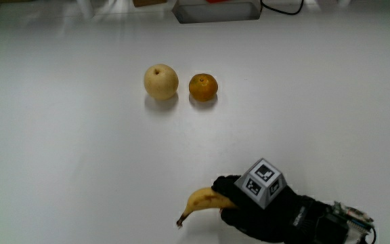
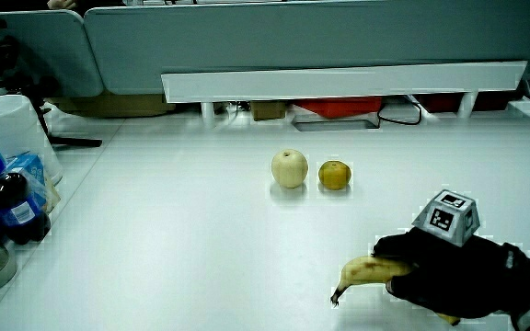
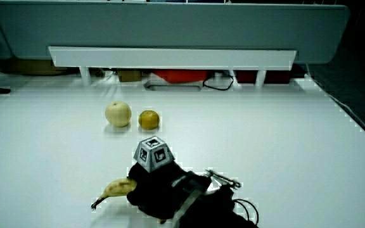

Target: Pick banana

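Note:
A yellow banana (image 1: 202, 201) with brown marks lies on the white table (image 1: 80, 156) near the person's edge, its stem end pointing away from the hand. The black-gloved hand (image 1: 239, 200), with a patterned cube (image 1: 264, 181) on its back, covers the banana's other end, and its fingers curl around the fruit. Both side views show the same grasp, with the banana (image 2: 366, 269) (image 3: 118, 187) sticking out from under the hand (image 2: 435, 271) (image 3: 154, 187). Whether the banana still touches the table cannot be told.
A pale round fruit (image 1: 161, 81) and an orange (image 1: 203, 87) sit side by side, farther from the person than the banana. A grey box (image 1: 215, 10) and a black cable (image 1: 283, 8) lie by the low partition (image 2: 339, 83). Bottles (image 2: 7, 207) and a white container (image 2: 7, 129) stand at the table's edge.

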A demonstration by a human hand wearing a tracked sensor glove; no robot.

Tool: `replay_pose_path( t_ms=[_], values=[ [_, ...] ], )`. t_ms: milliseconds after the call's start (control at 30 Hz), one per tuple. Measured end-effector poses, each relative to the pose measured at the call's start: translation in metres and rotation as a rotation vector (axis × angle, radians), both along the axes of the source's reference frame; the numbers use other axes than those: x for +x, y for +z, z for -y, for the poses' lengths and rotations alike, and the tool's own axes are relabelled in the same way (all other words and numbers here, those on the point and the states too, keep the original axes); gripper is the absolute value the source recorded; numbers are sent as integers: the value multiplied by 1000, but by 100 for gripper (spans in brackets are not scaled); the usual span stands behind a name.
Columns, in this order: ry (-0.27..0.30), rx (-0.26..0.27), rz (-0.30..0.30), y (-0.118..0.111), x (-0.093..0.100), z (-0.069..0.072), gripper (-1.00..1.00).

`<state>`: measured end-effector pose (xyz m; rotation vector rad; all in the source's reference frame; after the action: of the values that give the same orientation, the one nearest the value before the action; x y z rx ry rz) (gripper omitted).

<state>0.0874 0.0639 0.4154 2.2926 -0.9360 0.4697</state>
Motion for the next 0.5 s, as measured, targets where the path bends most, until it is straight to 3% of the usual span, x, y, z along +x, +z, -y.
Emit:
replay_pose_path(
  t_ms=[233,500],
  values=[
    [22,110,-38,-29,11,18,100],
    [48,152,-71,-36,18,40,100]
  ],
)
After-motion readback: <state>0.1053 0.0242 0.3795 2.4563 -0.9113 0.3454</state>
